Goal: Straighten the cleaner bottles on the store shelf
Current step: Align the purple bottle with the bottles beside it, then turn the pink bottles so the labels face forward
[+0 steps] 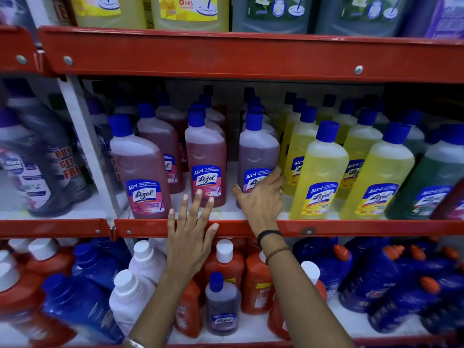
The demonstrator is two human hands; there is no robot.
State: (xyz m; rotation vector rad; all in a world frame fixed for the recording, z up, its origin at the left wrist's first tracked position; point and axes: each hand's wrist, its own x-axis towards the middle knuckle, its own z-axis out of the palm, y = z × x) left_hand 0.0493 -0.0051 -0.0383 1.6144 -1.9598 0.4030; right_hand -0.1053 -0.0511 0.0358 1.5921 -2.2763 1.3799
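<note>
On the middle shelf (75, 227) stand rows of blue-capped cleaner bottles. My right hand (261, 199) grips the lower part of a purple bottle (258, 151) at the front of its row, thumb on its left side, fingers on its right. My left hand (193, 234) is spread flat with fingers apart, its fingertips touching the base of a pink bottle (206, 159). Another pink bottle (140, 172) stands further left, leaning slightly. Yellow bottles (324, 177) stand to the right of the purple one.
A green bottle (431, 179) stands at the far right. Dark bottles (37, 167) sit left of a white upright post (85, 144). Large jugs (190, 13) fill the top shelf. Red, blue and white bottles (145, 257) crowd the lower shelf.
</note>
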